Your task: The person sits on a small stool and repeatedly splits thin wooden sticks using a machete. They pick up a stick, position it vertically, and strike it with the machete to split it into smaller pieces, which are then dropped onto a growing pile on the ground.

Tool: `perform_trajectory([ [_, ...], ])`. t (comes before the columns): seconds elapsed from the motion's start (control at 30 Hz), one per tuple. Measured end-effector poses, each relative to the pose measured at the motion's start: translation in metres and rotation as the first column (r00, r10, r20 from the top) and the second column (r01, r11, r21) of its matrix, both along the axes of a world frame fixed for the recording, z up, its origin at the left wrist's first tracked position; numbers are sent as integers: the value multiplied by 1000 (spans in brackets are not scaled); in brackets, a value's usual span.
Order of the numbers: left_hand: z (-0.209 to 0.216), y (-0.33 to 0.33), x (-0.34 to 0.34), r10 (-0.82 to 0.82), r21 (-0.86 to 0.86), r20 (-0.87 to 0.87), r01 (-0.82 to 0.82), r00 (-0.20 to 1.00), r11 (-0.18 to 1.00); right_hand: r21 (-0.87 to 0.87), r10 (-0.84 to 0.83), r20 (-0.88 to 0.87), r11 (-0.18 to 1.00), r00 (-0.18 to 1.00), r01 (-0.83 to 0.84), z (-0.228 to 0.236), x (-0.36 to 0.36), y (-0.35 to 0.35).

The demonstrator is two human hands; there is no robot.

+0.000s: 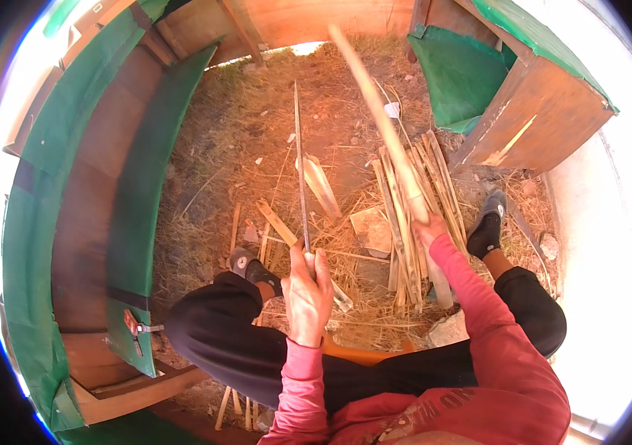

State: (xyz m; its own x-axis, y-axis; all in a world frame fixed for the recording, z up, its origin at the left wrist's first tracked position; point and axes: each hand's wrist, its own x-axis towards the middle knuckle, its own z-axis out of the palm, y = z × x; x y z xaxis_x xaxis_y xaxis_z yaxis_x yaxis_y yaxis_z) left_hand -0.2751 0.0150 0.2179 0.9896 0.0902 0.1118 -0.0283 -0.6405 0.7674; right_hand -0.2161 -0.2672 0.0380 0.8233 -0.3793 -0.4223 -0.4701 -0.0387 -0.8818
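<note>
A green-covered wooden panel curves along the far left, well apart from both hands, with a small metal latch near its lower end. The left hand is closed into a fist around the handle of a long thin blade, which is held upright and runs away from that grip toward the top of the view, over the straw-strewn ground. Just left of this grip, a dark shoe and a knee in black trousers are seen. Between the two grips, short split pieces of cane and a flat tan block lie on the straw, slightly beyond the hands. The right hand, in a pink sleeve, is closed around the lower end of a long pale cane stick, which rises from that grip up and to the left, blurred along its length, its far end near the top edge. Directly under and around the right grip, a bundle of split cane strips is piled, touching the ground. To the right of this grip, a foot in a black sock and shoe is planted on the straw, and farther right and beyond, a wooden box with a green cover stands.
</note>
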Motion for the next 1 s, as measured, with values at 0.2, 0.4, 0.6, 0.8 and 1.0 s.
perform_trajectory([
  [0.2,-2,8,-1,-4,22,8,4,1000,1000,-135,218,486,976,846,-173,202,7,-31],
  [0.4,-1,8,-5,-40,47,47,37,998,998,-349,391,330,896,859,-274,259,-31,-35],
  [0.6,-11,-4,6,-107,5,47,107,993,994,-76,497,-187,853,848,-517,216,-71,-14],
  [0.8,-19,-5,0,-79,64,85,74,993,995,-191,466,323,884,823,-426,260,-53,-16],
  [1.0,-7,0,-1,-75,34,2,75,997,997,-246,422,663,903,618,-353,328,2,-25],
])
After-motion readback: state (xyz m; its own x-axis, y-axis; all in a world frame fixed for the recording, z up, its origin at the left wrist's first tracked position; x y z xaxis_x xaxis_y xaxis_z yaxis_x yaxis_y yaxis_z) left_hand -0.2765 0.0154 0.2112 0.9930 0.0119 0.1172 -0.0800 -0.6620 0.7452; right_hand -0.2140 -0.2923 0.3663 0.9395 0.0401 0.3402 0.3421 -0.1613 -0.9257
